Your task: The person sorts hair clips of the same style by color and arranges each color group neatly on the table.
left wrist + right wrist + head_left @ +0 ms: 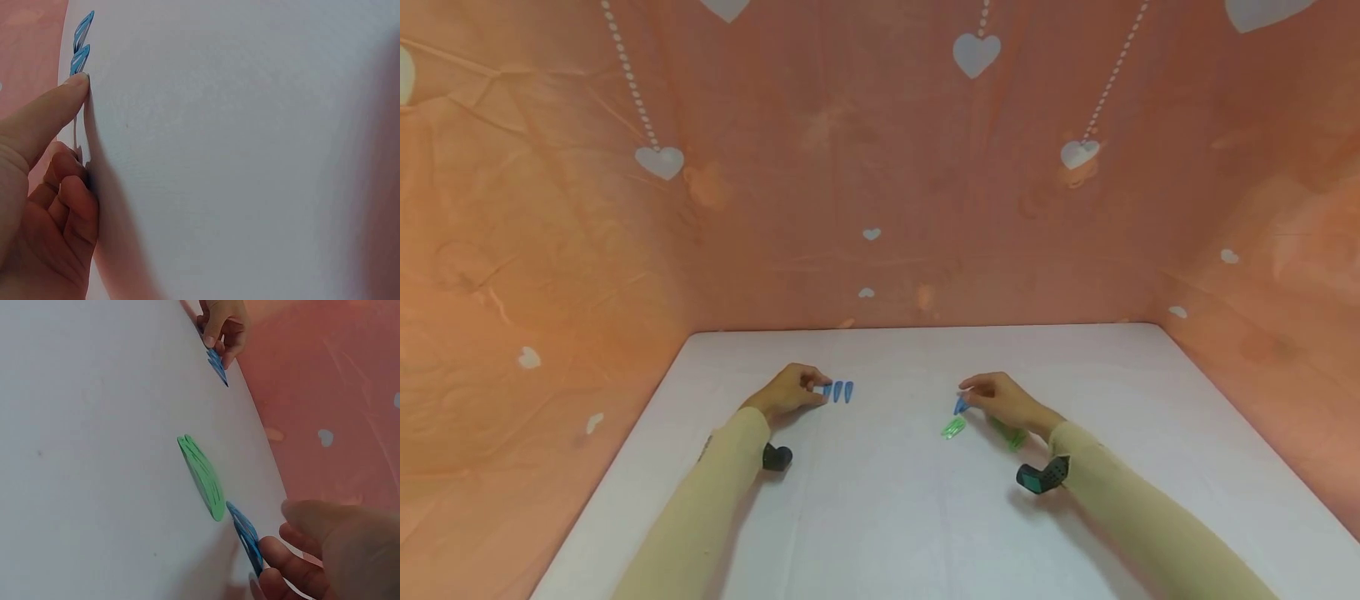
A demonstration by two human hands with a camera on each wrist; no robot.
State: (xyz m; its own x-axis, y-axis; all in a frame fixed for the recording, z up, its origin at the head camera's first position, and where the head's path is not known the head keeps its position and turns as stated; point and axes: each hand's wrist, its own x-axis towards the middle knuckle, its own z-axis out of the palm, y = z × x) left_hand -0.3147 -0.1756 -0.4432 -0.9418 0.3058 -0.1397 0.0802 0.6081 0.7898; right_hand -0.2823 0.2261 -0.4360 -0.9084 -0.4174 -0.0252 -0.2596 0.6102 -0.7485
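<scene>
Clips [250, 541], blue, touch right hand [1006, 402], long axes toward green clip [203, 475]; grip: cannot tell. Left hand [792, 388] pinches leftmost clip [827, 390].

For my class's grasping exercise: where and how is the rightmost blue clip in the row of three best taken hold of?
Probably pinch the rightmost blue clip by its near and far ends, coming from its right: it is slim and lies lengthwise away from the person, the middle blue clip sits close on its left, and open table lies right.
</scene>
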